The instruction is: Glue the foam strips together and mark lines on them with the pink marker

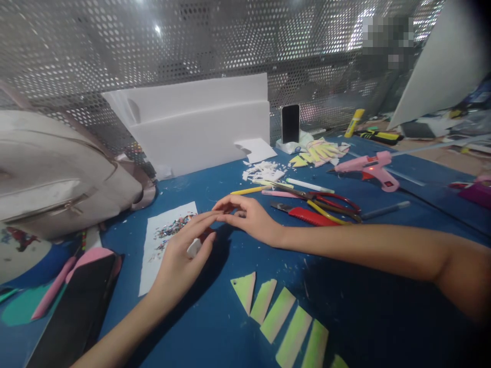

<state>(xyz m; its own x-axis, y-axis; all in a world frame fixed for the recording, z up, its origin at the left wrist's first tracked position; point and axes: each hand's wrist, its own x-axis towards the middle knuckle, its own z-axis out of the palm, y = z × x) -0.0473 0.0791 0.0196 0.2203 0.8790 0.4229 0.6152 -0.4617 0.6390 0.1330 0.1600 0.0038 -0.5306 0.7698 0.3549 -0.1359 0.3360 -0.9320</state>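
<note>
My left hand (182, 253) lies over the blue table (215, 312), fingers curled round a small white piece (194, 248), its index finger stretched to my right hand. My right hand (247, 217) reaches in from the right, fingertips pinched together on something too small to name, right where the two hands meet. A white sheet (153, 255) sprinkled with glitter bits lies just left of the hands. Several green-yellow foam strips (280, 317) lie in a row in front of the hands.
Behind the right hand lie scissors (330, 202), a red cutter (307, 214), pencils and a pink glue gun (370, 168). White foam boards (199, 122) and a phone (290, 123) stand at the back. A beige bag (57, 179) and a dark phone (72, 317) sit at left.
</note>
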